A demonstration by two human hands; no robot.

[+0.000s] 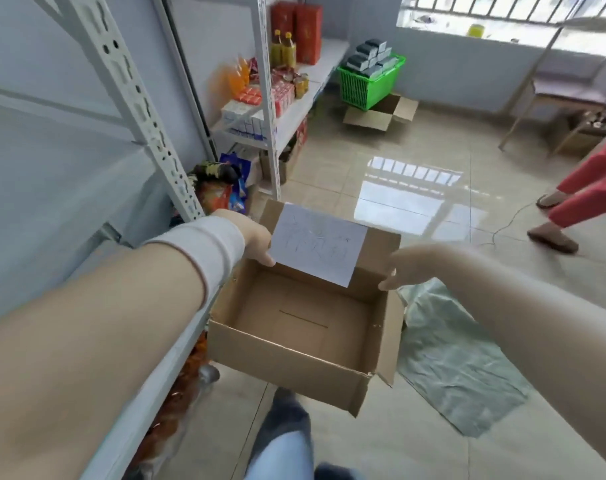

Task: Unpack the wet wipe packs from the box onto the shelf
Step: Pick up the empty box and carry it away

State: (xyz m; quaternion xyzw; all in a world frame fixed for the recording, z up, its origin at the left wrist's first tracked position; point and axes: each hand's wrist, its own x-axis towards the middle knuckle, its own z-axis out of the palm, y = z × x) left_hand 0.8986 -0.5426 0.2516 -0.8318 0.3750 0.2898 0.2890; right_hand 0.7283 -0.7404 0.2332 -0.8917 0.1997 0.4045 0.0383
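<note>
Left forearm fills the near frame, white wristband on it; left hand (256, 237) pinches the box's (294, 362) far-left flap by a white paper sheet (320, 247). Right hand (403, 266) rests on the right wall — fingers loosely spread, not clearly gripping. Box interior bare, no wipe packs visible. Grey metal shelf (132, 98) at left, glossy tiled floor (363, 174), green basket (367, 84) by the far wall.

The box (305, 313) is open on top, with room inside to reach in. A white paper (317, 245) covers its far flap. The shelf post (138, 105) stands close on the left, maybe touching the box.
</note>
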